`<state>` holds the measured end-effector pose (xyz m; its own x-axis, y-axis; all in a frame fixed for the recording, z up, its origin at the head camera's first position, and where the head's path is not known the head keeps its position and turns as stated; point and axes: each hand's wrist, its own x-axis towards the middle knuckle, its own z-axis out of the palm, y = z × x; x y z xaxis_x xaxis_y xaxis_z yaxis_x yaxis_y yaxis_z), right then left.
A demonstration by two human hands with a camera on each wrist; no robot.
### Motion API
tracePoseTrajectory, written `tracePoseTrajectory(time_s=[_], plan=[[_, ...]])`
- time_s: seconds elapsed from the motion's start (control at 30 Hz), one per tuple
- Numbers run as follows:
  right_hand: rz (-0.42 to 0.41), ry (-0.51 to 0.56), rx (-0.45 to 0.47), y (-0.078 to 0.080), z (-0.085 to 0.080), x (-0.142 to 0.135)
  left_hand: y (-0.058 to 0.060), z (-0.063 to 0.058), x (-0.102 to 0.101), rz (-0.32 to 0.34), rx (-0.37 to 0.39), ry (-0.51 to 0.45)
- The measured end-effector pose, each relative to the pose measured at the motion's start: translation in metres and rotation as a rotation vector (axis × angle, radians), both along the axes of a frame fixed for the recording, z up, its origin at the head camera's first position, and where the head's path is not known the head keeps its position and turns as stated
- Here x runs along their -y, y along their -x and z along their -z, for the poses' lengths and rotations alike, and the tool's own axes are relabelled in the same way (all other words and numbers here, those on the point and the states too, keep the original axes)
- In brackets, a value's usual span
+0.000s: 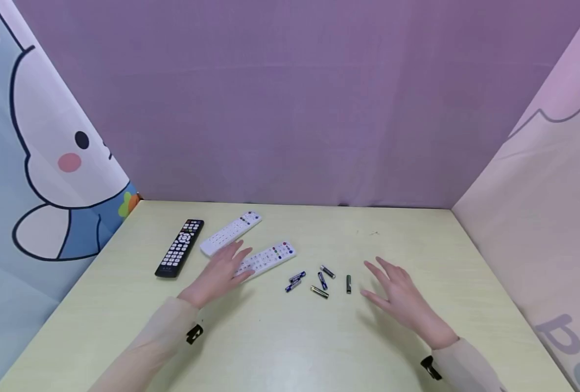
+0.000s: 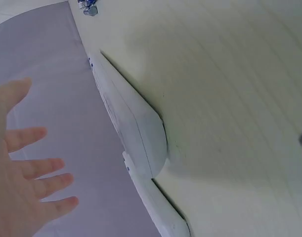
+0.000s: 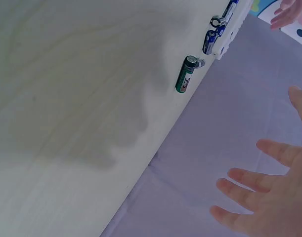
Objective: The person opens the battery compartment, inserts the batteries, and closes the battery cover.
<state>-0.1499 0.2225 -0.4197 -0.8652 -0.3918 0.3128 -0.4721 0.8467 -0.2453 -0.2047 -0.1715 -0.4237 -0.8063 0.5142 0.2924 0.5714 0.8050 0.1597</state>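
Note:
My left hand (image 1: 221,276) hovers with spread fingers over the near end of a white remote control (image 1: 272,257), hiding part of it; the left wrist view shows it apart from the remote. Just behind lies a second white remote control (image 1: 231,233). My right hand (image 1: 399,294) is raised above the table, fingers apart and holding nothing. Nearest to it is a dark green battery (image 1: 349,284). Several other small batteries lie between the hands, among them a blue battery (image 1: 322,281) and a gold-and-dark battery (image 1: 319,292).
A black remote control (image 1: 179,248) lies at the left of the pale wooden table (image 1: 290,348). Purple cloth (image 1: 290,109) hangs along the back edge. A printed cartoon cloth (image 1: 65,163) borders the left side, and a pale printed cloth (image 1: 544,218) the right.

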Motion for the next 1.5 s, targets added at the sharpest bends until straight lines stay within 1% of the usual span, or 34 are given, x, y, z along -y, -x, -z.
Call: tracePoseTrajectory(time_s=[0.1, 0.27, 0.4, 0.53, 0.63, 0.7, 0.77, 0.97, 1.1, 1.27, 1.33, 1.4, 1.5], plan=[[-0.004, -0.002, -0.007, 0.001, 0.001, 0.003, 0.006, 0.005, -0.003, 0.016, -0.030, 0.005], [-0.002, 0.007, -0.004, 0.002, 0.002, 0.007, 0.013, 0.011, -0.008, 0.035, -0.037, -0.015], [0.008, 0.018, 0.011, 0.003, 0.001, 0.009, 0.017, 0.015, -0.011, 0.021, 0.027, -0.042], [0.011, 0.021, 0.008, 0.004, 0.004, 0.011, 0.022, 0.019, -0.014, -0.008, 0.135, -0.042], [-0.006, 0.042, -0.008, 0.005, 0.006, 0.013, 0.024, 0.022, -0.016, -0.023, 0.199, -0.032], [-0.019, 0.062, -0.015, 0.005, 0.007, 0.014, 0.026, 0.023, -0.017, -0.031, 0.223, -0.031], [-0.027, 0.080, -0.005, 0.006, 0.008, 0.015, 0.027, 0.025, -0.017, -0.037, 0.229, -0.024], [0.001, 0.094, 0.070, 0.006, 0.011, 0.016, 0.030, 0.030, -0.018, -0.041, 0.227, -0.012], [0.012, 0.090, 0.102, 0.006, 0.011, 0.016, 0.033, 0.031, -0.018, -0.031, 0.220, -0.008], [0.012, 0.094, 0.149, 0.005, 0.009, 0.018, 0.037, 0.030, -0.020, -0.033, 0.222, 0.022], [0.008, 0.093, 0.172, 0.006, 0.009, 0.019, 0.039, 0.028, -0.020, -0.042, 0.234, 0.047], [0.003, 0.095, 0.192, 0.006, 0.009, 0.020, 0.039, 0.026, -0.021, -0.060, 0.265, 0.049], [-0.001, 0.103, 0.213, 0.006, 0.009, 0.021, 0.040, 0.023, -0.022, -0.086, 0.321, 0.012]])
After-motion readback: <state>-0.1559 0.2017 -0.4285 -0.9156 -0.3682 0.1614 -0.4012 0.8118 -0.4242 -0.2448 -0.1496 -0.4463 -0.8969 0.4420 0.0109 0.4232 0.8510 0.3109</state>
